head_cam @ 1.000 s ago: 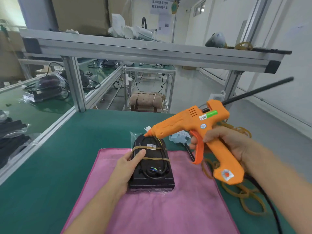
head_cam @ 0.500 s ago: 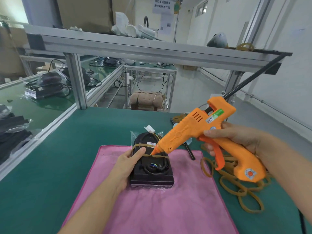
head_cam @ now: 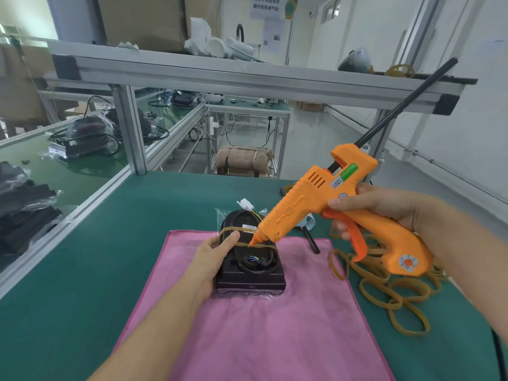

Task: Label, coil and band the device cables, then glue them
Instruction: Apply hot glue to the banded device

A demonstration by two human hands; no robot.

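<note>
A black device (head_cam: 251, 273) in a clear bag lies on a pink cloth (head_cam: 261, 331). Its coiled black cable (head_cam: 257, 264) sits on top, held by two tan rubber bands (head_cam: 262, 245), and a white connector (head_cam: 246, 204) sticks out at the far end. My left hand (head_cam: 213, 257) grips the device's left side, thumb on top near the far band. My right hand (head_cam: 379, 209) holds an orange glue gun (head_cam: 330, 207), fingers around the trigger. The nozzle tip touches the nearer band, above the coil. A black glue stick (head_cam: 406, 101) juts from the gun's back.
A pile of loose rubber bands (head_cam: 384, 287) lies on the green bench to the right of the cloth. A black stick (head_cam: 310, 239) lies at the cloth's far right corner. An aluminium frame and shelf (head_cam: 220, 75) cross overhead. Bagged devices (head_cam: 82, 136) sit on the left bench.
My right hand has brought the glue gun down and tilted it, so the nozzle moved from the device's far end onto the nearer rubber band. My left hand has kept its grip.
</note>
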